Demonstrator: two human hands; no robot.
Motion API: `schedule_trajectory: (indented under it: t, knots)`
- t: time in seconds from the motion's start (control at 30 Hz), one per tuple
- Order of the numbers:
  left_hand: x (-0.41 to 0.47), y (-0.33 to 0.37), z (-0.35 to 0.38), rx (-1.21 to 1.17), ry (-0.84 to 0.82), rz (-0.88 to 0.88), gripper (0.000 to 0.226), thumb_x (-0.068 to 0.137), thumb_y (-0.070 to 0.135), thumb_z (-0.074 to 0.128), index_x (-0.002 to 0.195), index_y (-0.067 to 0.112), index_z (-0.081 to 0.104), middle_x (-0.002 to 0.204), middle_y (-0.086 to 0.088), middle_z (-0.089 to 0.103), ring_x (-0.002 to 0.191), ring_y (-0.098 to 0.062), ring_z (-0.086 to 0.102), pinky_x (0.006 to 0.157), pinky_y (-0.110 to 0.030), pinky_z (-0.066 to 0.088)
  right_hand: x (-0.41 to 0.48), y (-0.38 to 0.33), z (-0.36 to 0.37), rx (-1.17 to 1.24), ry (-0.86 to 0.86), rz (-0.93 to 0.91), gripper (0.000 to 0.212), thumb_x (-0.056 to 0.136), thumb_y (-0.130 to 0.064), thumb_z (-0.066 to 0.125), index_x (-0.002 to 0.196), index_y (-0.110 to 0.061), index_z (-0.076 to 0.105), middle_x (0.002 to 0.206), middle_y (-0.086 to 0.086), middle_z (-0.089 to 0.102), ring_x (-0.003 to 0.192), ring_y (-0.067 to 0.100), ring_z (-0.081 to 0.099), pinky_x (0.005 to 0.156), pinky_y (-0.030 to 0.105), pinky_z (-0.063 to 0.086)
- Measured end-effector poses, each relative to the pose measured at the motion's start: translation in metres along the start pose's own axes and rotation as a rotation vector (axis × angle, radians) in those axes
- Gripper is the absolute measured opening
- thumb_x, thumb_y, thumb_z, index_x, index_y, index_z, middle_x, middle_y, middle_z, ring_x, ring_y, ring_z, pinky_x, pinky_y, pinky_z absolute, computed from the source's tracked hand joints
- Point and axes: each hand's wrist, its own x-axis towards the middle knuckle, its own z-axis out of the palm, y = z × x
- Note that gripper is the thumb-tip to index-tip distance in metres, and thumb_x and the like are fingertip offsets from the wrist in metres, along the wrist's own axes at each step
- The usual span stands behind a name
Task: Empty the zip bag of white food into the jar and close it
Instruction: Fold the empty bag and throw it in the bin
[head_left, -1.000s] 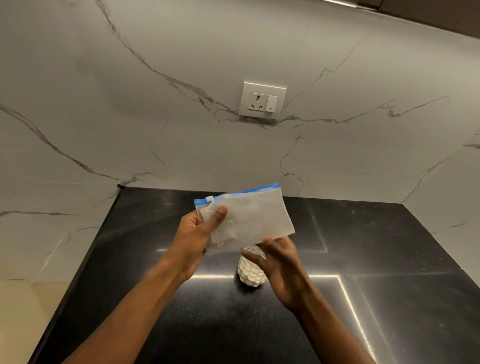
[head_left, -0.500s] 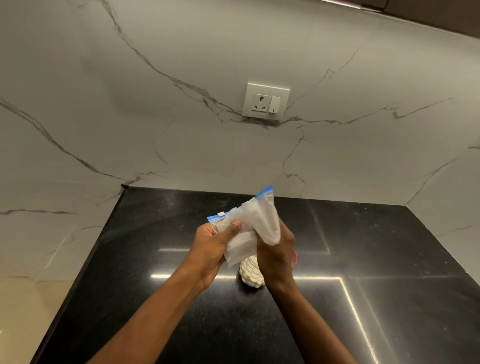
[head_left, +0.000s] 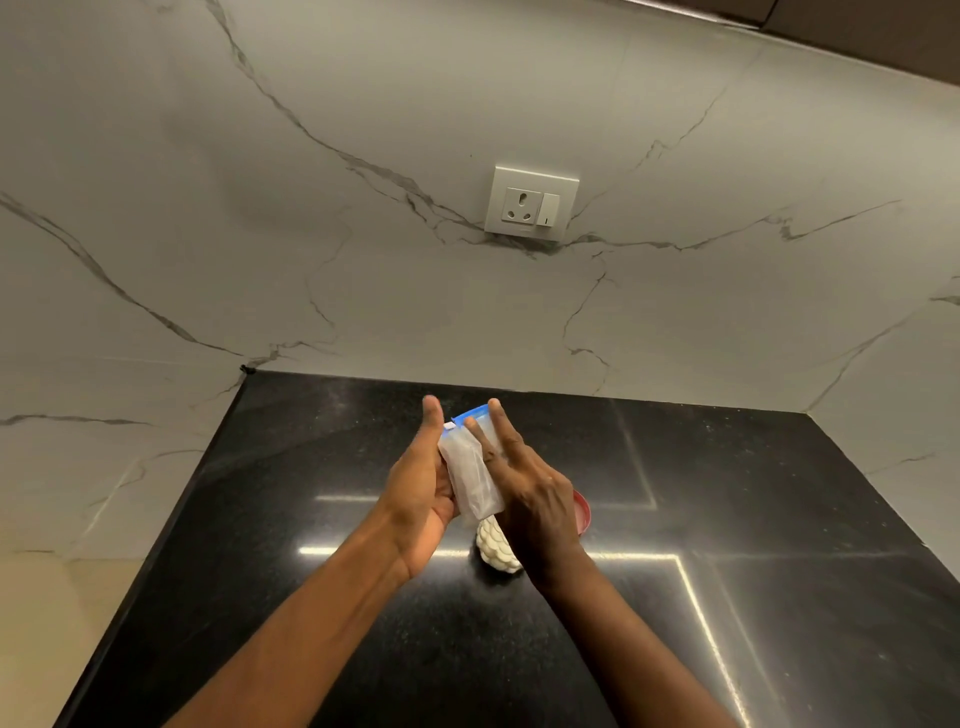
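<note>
The clear zip bag (head_left: 471, 475) with a blue zip strip is rolled into a narrow strip and looks flat. It is pressed between the palm of my left hand (head_left: 418, 488) and the fingers of my right hand (head_left: 530, 493), both with fingers stretched out. Below the hands stands the textured clear jar (head_left: 496, 548) full of white food, on the black counter (head_left: 311, 519). A red lid (head_left: 583, 512) peeks out behind my right hand, mostly hidden.
The black counter meets a marble wall at the back and on both sides. A white wall socket (head_left: 531, 203) sits on the back wall above the counter. The counter's left edge drops off to a beige floor.
The bag went from flat and spread out, to bunched in both hands, to a narrow roll pressed between my flattened palms. My right hand came up from the jar to the bag.
</note>
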Motion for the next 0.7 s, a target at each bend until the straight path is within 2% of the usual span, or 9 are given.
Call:
schedule_trajectory:
  t: [0.07,0.13,0.23,0.3,0.33,0.4,0.47,0.57,0.7]
  knots:
    - [-0.002,0.003,-0.001,0.086,-0.060,0.038,0.057,0.093,0.061,0.061,0.123,0.014,0.073,0.113,-0.010,0.082,0.107,-0.026,0.079,0.086,-0.041,0.064,0.002,0.001,0.001,-0.043,-0.034,-0.057,0.075,0.079,-0.009,0.088,0.146,-0.010,0.054,0.155,0.023,0.050,0.077,0.020,0.073,0.058,0.030,0.060]
    - [-0.003,0.002,-0.002,0.163,-0.075,0.071,0.037,0.093,0.037,0.072,0.121,0.012,0.073,0.106,-0.006,0.083,0.100,-0.022,0.080,0.075,-0.031,0.065,0.005,-0.001,0.001,-0.049,-0.062,-0.076,0.072,0.083,-0.005,0.079,0.147,-0.012,0.048,0.158,0.022,0.047,0.079,0.021,0.070,0.059,0.032,0.058]
    - [-0.001,0.002,-0.003,0.101,0.062,0.048,0.015,0.105,0.010,0.060,0.115,0.011,0.071,0.093,-0.003,0.085,0.085,-0.018,0.082,0.065,-0.030,0.066,0.004,-0.004,0.000,0.052,-0.115,-0.022,0.082,0.077,-0.001,0.082,0.150,-0.010,0.046,0.164,0.023,0.036,0.101,0.031,0.070,0.070,0.042,0.062]
    - [-0.001,0.006,-0.005,0.037,0.105,0.035,0.018,0.107,0.006,0.054,0.114,0.011,0.070,0.090,-0.005,0.085,0.083,-0.021,0.083,0.065,-0.033,0.067,-0.001,-0.002,-0.003,0.248,-0.165,0.093,0.084,0.081,-0.004,0.075,0.157,-0.016,0.041,0.170,0.016,0.027,0.127,0.033,0.061,0.087,0.048,0.061]
    - [-0.001,0.010,-0.008,0.018,0.106,0.034,0.019,0.107,0.007,0.053,0.117,0.011,0.069,0.091,-0.006,0.085,0.084,-0.023,0.082,0.065,-0.034,0.067,-0.003,-0.001,-0.006,0.404,-0.208,0.181,0.083,0.084,-0.012,0.069,0.160,-0.021,0.037,0.172,0.007,0.024,0.138,0.026,0.053,0.097,0.046,0.057]
    - [-0.002,0.018,-0.014,0.001,0.089,0.031,0.019,0.107,0.010,0.052,0.119,0.014,0.066,0.093,-0.008,0.084,0.084,-0.025,0.083,0.063,-0.037,0.067,-0.003,-0.003,-0.016,0.844,-0.317,0.424,0.084,0.086,-0.030,0.062,0.163,-0.034,0.027,0.167,-0.010,0.035,0.145,0.013,0.046,0.108,0.039,0.051]
    - [-0.001,0.027,-0.021,0.055,0.064,0.020,0.018,0.107,0.014,0.053,0.119,0.019,0.065,0.101,-0.010,0.083,0.086,-0.026,0.083,0.063,-0.039,0.067,0.000,-0.004,-0.023,1.212,-0.355,0.669,0.080,0.089,-0.035,0.061,0.161,-0.038,0.028,0.150,-0.012,0.059,0.133,0.014,0.060,0.100,0.035,0.057]
    - [-0.002,0.036,-0.026,0.246,0.003,-0.012,0.020,0.106,0.018,0.056,0.125,0.023,0.062,0.116,-0.011,0.074,0.101,-0.029,0.076,0.072,-0.041,0.066,0.013,-0.004,-0.032,1.323,-0.421,0.832,0.046,0.101,-0.049,0.057,0.144,-0.034,0.057,0.127,0.001,0.075,0.114,0.024,0.074,0.083,0.036,0.064]
    - [-0.002,0.037,-0.029,0.426,-0.134,-0.068,0.038,0.101,0.008,0.062,0.137,0.019,0.057,0.124,-0.014,0.070,0.109,-0.031,0.073,0.071,-0.036,0.066,0.020,-0.002,-0.033,1.421,-0.487,0.891,0.028,0.098,-0.025,0.070,0.126,-0.027,0.071,0.119,0.005,0.076,0.107,0.032,0.075,0.071,0.041,0.065]
